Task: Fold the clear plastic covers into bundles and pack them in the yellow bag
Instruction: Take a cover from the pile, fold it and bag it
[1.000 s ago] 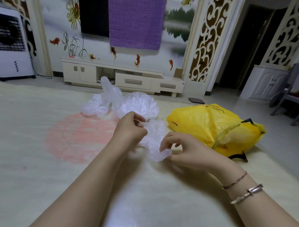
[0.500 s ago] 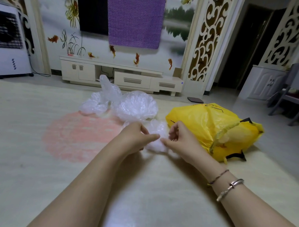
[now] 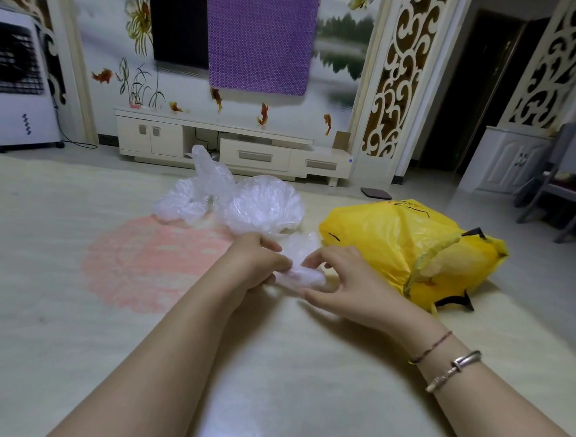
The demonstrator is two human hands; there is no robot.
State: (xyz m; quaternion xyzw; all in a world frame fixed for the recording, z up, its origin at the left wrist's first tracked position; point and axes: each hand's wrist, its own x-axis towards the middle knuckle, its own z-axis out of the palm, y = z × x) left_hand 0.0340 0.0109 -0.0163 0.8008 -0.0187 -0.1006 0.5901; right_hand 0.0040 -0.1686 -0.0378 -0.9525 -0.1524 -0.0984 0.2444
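A small crumpled clear plastic cover (image 3: pixel 301 271) sits between my two hands just above the pale mat. My left hand (image 3: pixel 256 265) pinches its left end with curled fingers. My right hand (image 3: pixel 346 280) holds its right side, thumb below and fingers curled over the top. Behind them lies a loose pile of clear plastic covers (image 3: pixel 238 201) on the mat. The yellow bag (image 3: pixel 407 246) lies on its side to the right of my hands, bulging, with black handles.
A pink round pattern (image 3: pixel 152 262) marks the mat left of my hands. A white TV cabinet (image 3: pixel 233 150) runs along the far wall, a white air cooler (image 3: pixel 18 84) stands far left, and a grey chair (image 3: pixel 558 184) far right.
Both hands have drawn closer together and the cover between them has been squeezed from a hanging sheet into a tighter wad. The right hand moved left and up.
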